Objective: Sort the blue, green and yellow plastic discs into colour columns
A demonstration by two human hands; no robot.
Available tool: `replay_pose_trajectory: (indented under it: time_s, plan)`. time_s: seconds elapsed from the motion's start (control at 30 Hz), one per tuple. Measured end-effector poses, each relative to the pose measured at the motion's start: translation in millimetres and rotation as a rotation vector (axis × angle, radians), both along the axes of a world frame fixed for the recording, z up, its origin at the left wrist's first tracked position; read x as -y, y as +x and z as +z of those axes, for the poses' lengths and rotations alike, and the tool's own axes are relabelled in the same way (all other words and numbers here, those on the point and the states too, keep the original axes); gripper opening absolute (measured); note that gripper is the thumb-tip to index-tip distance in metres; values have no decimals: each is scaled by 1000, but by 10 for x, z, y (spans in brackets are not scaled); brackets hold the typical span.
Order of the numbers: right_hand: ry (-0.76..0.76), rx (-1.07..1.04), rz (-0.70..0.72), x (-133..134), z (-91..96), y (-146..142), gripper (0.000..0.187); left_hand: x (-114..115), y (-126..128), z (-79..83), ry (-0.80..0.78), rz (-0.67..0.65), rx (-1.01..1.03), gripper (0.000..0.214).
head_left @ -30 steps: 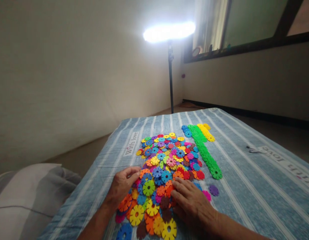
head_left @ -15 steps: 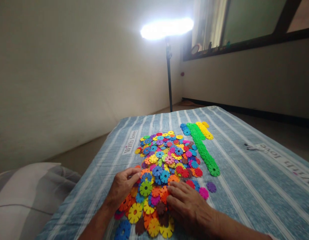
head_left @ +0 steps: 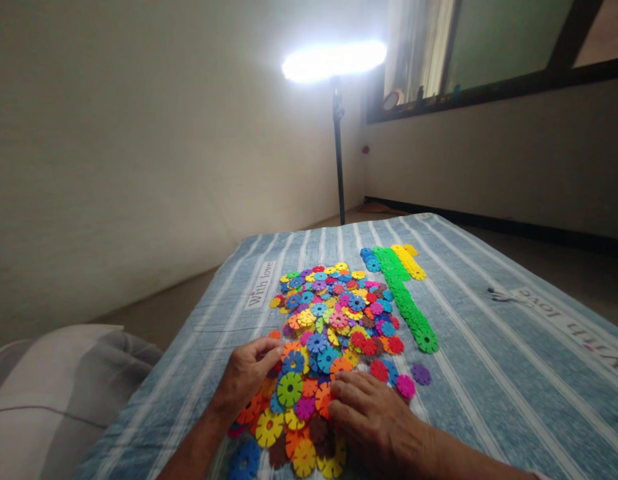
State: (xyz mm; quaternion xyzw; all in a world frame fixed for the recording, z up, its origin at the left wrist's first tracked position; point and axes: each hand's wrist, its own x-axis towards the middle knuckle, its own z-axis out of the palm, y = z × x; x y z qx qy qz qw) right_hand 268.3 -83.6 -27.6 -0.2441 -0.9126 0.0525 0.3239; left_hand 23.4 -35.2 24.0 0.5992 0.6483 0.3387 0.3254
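A heap of colourful notched plastic discs (head_left: 317, 343) lies on a striped blue cloth. At the heap's left edge is my left hand (head_left: 246, 370), its fingers bent and thumb a little apart, touching the discs near an orange one (head_left: 291, 349). On the right side, my right hand (head_left: 373, 417) rests palm down with fingers extended against the discs, by an orange-red disc (head_left: 323, 399). A lime-green disc (head_left: 289, 389) lies between the hands. Discs under the right palm are hidden.
Overlapping green discs (head_left: 413, 313) form a long row at the right, beside short yellow (head_left: 409, 262) and blue (head_left: 371, 260) rows. A purple disc (head_left: 421, 374) and a pink disc (head_left: 405, 386) lie right of the heap. A lit lamp (head_left: 335, 61) stands behind.
My right hand has shifted slightly left, and discs between the hands have slid and turned a little. My left hand has barely moved.
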Motion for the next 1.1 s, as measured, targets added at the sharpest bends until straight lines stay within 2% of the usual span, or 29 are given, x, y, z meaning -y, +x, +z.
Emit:
replay_pose_trajectory:
  time_s: [0.1,0.2,0.33,0.5,0.6,0.73,0.9,1.1]
  plan:
    - [15,-16,-2,-6,-7,-8,10,-1,10,24,8,31,-20,31]
    - [73,-32,-5,-25,-35,-28,7,-30,22,44,101,31,-88,27]
    - [146,-30,-7,-49,-84,-59,6,-152,181,109,314,-161,-263,20]
    - [232,-68,-22,-67,-134,-89,11,-453,784,191,472,-489,-413,25]
    - [271,-81,-21,-84,-162,-100,12,-638,1196,171,480,-648,-526,32]
    - [316,-75,-43,-111,-212,-108,15,-746,1477,90,363,-681,-805,43]
    - [324,-11,-32,-127,-243,-114,17,-673,1337,30,319,-659,-943,33]
    - [245,13,-14,-84,-200,-98,13,-553,949,60,346,-615,-883,21]
